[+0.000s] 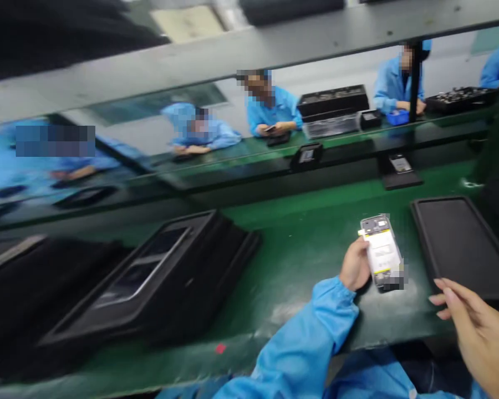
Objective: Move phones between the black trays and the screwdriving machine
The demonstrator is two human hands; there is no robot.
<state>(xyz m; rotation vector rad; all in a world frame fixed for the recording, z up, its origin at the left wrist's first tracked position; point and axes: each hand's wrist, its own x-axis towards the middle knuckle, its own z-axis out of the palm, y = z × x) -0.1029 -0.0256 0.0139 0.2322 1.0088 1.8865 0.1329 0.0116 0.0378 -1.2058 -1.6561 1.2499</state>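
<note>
In the head view, an opened phone (383, 252) is held in the left hand (354, 267), which is clamped on its left edge, with the thumb over the rim. The inside, a white panel with yellow bands, is turned up toward the camera. The phone is placed above the green surface (291, 249), between the stacked black trays (220, 277) and the black tray (466, 238), much nearer the latter; whether its lower end is touching the surface cannot be told (its lower corner is masked by blur). The right hand (480, 330) is raised beside that tray's near edge, its fingers bent and slightly apart, with nothing seen between them.

For a good hold, the phone is best gripped by its frame alone, with the thumb kept off the exposed parts and the panel left unpressed. The frame should be steadied before any part is touched by the right hand, and a light fingertip contact would be preferred, since bare internals are likely easily marked.
</note>
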